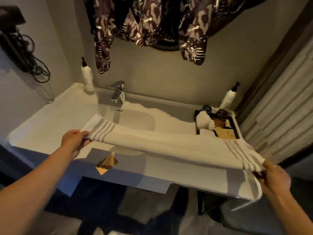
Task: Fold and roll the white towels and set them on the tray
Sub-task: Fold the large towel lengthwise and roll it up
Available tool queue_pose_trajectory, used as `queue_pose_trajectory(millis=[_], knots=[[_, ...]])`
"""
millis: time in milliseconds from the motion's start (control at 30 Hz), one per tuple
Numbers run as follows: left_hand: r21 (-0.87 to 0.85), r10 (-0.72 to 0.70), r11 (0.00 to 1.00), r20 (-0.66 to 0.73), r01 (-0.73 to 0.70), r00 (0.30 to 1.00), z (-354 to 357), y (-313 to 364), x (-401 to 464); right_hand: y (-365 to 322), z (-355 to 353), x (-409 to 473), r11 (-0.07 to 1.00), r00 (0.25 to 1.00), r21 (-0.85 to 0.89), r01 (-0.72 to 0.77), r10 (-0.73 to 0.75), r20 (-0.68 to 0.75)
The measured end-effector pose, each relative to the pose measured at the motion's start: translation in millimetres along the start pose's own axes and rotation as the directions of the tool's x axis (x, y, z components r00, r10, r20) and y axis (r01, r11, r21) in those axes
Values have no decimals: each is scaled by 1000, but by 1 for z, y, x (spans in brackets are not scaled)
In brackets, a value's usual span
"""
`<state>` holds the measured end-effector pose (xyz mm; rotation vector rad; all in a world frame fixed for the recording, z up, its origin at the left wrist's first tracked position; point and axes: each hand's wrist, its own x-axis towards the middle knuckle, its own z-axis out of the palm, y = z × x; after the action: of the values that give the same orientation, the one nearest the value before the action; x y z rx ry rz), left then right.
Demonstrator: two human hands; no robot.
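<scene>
A long white towel with grey stripes at both ends is stretched across the front of the washbasin counter. My left hand grips its left striped end, and my right hand pinches its right striped end at the counter's right corner. The towel hangs taut between them, folded lengthwise. At the back right stands a dark-rimmed tray with a rolled white towel lying in it. More white towel lies heaped behind the stretched one, beside the basin.
A chrome tap stands behind the basin. White pump bottles stand at the back left and back right. Dark jars and cards share the tray. Patterned garments hang overhead. A hairdryer with cord hangs on the left wall.
</scene>
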<state>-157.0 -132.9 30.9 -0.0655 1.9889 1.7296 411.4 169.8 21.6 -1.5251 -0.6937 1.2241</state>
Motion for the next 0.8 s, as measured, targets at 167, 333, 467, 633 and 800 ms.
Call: queue_pose_trajectory(millis=[167,333,467,633,800], knots=[[250,-195,948,-25,195,980,7,-90,-17,53,-34,0,919,970,-312,-241,233,-61],[372,-182,908,-66,194,981,1,-98,-12,61,-47,-6,912,946,-267,-313,324,0],[378,-184,907,-43,186,982,-3,-85,-6,53,-47,-3,907,937,-260,-332,349,20],[409,-162,903,36,133,986,-1,-68,7,35,-36,4,869,923,-325,-373,384,-34],[380,-169,918,117,113,979,23,-42,17,21,-18,18,840,863,-215,-498,505,-25]])
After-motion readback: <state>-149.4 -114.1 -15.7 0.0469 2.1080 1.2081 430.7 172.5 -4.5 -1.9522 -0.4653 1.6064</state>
